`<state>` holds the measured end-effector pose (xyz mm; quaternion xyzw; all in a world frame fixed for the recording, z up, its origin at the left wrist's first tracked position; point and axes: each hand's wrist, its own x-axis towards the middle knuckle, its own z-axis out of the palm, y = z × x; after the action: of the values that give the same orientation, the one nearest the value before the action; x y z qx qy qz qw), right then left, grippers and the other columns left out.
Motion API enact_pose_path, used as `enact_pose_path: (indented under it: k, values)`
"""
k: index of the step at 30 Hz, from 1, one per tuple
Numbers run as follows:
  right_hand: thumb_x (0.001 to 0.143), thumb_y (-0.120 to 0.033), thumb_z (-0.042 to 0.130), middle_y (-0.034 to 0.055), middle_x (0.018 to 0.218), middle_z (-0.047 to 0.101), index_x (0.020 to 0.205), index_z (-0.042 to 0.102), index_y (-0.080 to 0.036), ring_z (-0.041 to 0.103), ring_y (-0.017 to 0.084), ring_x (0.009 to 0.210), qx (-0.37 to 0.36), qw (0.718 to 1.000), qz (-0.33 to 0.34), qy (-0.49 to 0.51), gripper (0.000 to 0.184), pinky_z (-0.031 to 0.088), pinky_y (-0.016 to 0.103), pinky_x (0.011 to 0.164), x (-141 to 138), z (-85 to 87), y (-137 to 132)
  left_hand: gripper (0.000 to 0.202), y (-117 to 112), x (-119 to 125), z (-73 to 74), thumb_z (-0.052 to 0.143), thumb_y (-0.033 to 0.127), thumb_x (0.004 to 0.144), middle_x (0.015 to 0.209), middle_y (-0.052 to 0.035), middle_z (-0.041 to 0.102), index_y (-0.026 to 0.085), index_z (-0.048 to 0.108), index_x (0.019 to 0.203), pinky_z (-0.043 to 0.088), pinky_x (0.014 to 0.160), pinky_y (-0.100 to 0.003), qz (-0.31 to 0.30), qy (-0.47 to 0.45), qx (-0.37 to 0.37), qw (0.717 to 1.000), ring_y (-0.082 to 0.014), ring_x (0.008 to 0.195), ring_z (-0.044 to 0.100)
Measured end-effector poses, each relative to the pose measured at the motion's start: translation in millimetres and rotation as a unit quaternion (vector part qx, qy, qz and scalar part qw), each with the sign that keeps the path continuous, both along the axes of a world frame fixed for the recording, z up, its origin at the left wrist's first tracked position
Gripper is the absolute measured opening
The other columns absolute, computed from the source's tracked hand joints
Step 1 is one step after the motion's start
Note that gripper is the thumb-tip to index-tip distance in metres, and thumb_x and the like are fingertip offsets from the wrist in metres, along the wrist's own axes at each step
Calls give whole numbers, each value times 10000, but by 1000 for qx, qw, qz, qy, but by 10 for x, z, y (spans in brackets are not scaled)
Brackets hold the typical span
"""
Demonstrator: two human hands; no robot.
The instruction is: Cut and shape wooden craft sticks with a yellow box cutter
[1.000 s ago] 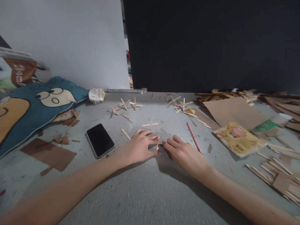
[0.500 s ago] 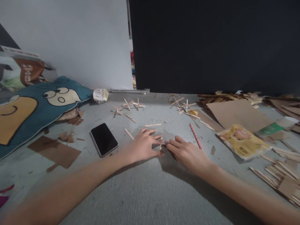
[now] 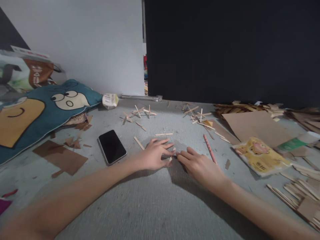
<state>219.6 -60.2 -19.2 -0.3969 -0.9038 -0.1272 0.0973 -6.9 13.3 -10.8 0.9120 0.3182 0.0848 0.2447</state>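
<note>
My left hand reaches in from the left, with thumb and fingertips closed around a short wooden craft stick. Only a pale part of this stick shows between the fingers. My right hand rests on the table just to the right, its fingers curled and fingertips near the stick. Whatever may be under those fingers is hidden. Beyond my hands lies a flat craft stick, and another craft stick slants behind my left wrist. A red patterned pencil-like rod lies beyond my right hand.
A phone lies left, near a blue cushion and cardboard scraps. Crossed-stick pieces stand at the back, with more crossed sticks rightward. A yellow packet and a stick pile sit right.
The view has shifted slightly. The stick at my left fingertips now looks more tilted; both hands stay nearly in place.
</note>
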Motion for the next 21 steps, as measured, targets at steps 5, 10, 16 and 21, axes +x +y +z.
enact_pose_path:
  k: [5,10,16,21]
  values:
    - [900,-17,601,59,871,690,991,639,-178,633,254,869,-48,998,-25,19,190,430,327,609,-39,56,18,411,72,-23,70,744,486,902,1669,-52,385,365,734,1295,134,1248,-658,-4,36,-26,999,-374,1602,195]
    - [994,-103,541,58,879,724,944,673,-198,664,239,890,-138,985,-65,82,170,419,319,687,-77,123,93,417,72,-19,101,742,458,906,1682,-37,360,381,718,1315,106,1258,-636,2,48,-29,998,-361,1600,209]
    - [996,-207,509,30,794,740,862,709,-218,647,177,701,-273,924,-141,227,241,378,287,634,-103,148,164,475,72,-6,101,766,456,888,1678,-71,359,351,696,1346,91,1245,-654,7,53,-40,998,-363,1598,213]
    - [901,-227,570,-1,648,654,767,682,-200,540,147,593,-335,876,-158,310,176,331,270,566,-76,93,231,472,92,-29,45,760,485,888,1667,-64,384,369,696,1341,79,1246,-646,2,31,-28,999,-356,1591,241]
